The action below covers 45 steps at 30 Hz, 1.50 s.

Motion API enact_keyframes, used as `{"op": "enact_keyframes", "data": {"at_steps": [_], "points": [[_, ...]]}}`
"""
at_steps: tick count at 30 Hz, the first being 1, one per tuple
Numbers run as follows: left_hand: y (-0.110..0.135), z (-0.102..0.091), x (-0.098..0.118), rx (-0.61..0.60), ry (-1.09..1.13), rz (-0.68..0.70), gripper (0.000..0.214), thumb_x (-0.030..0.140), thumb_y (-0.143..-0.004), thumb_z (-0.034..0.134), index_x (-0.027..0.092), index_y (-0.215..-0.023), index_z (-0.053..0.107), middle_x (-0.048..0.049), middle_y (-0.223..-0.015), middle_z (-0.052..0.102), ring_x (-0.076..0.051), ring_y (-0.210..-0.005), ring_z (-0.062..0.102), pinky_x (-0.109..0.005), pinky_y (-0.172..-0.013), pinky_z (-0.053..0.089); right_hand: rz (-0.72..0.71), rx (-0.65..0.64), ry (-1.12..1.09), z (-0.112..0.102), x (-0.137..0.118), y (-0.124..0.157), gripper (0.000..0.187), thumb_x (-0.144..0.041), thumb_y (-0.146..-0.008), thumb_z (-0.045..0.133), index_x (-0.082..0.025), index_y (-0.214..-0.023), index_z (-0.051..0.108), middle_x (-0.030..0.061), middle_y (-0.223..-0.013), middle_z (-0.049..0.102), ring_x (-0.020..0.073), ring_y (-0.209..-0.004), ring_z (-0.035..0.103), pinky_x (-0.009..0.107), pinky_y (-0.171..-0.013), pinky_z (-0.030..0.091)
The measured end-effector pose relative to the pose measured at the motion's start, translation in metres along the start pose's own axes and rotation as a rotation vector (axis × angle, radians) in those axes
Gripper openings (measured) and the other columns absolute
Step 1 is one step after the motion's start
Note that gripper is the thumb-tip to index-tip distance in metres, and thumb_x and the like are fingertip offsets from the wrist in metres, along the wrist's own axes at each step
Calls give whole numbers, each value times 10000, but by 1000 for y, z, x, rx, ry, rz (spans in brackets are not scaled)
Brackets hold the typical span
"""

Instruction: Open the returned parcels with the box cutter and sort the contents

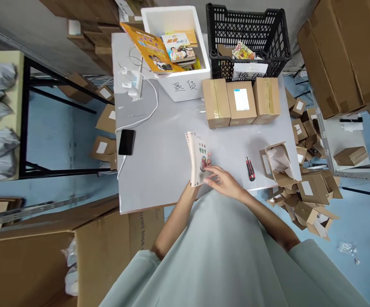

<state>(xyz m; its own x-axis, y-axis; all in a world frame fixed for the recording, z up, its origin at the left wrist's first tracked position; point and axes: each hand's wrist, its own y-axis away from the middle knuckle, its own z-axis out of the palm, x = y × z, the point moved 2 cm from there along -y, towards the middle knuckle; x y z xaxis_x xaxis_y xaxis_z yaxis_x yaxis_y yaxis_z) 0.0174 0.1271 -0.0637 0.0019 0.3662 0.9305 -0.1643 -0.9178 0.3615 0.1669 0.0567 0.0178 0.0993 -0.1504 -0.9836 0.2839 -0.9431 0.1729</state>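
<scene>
Near the front edge of the table, a small stack of thin paperback books (200,155) is held up at a tilt, its light cover with green lettering facing me. My left hand (209,159) supports it from behind, closed around it; most of that hand is hidden, with only fingertips showing past the right side. At the lower right of the cover, my right hand (222,181) has its thumb and fingers on the edge, gripping it lightly. To the right lies a red and black box cutter (250,169), beside an opened cardboard box (278,164) with paper inside.
Along the back of the grey table (159,170) stand a white foam box (188,87) of books, a black crate (249,25) and three closed cartons (241,102). A phone (127,142) with a white cable lies left. Discarded boxes (313,187) litter the floor at right.
</scene>
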Motion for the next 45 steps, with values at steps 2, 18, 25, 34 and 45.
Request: {"op": "enact_keyframes", "data": {"at_steps": [2,18,25,34,45], "points": [[-5,-6,5,83,12,-39,438,656,-848,697,287,-1071,774,-63,-855,758,-297,-889,754,-477,-818,621,62,85,-24,-8,6,-3,567,-574,-982,781,-288,-1462,686,113,-1464,716,235,-1083,783,346,-857,667],[-1,-19,75,-65,310,-203,606,303,-677,868,263,-1277,801,-78,-1193,830,-288,-910,785,-373,-750,611,171,364,-349,-70,5,-56,629,-708,-803,887,-303,-1219,644,31,-941,795,180,-454,649,317,-379,511],[-42,-38,118,-49,238,-74,675,503,-748,938,240,-1347,770,-75,-1143,807,-149,-680,671,-317,-660,562,107,299,-397,-97,-18,-124,675,-632,-758,960,-291,-1241,635,33,-1035,826,191,-555,744,347,-520,662],[-176,-69,254,218,205,330,585,616,-881,831,380,-1397,692,-83,-1486,705,-332,-1446,626,-557,-1133,571,-129,326,-487,-121,-105,-286,547,-550,-900,836,-234,-1298,632,137,-1307,776,251,-1144,821,454,-1097,667],[-26,30,26,8,18,-256,637,744,-657,854,313,-1118,766,-146,-1477,743,-391,-1433,665,-550,-1226,512,312,382,-490,-92,74,-46,749,-762,-635,973,-240,-1147,810,135,-1197,845,317,-1071,821,524,-1068,625]]}}
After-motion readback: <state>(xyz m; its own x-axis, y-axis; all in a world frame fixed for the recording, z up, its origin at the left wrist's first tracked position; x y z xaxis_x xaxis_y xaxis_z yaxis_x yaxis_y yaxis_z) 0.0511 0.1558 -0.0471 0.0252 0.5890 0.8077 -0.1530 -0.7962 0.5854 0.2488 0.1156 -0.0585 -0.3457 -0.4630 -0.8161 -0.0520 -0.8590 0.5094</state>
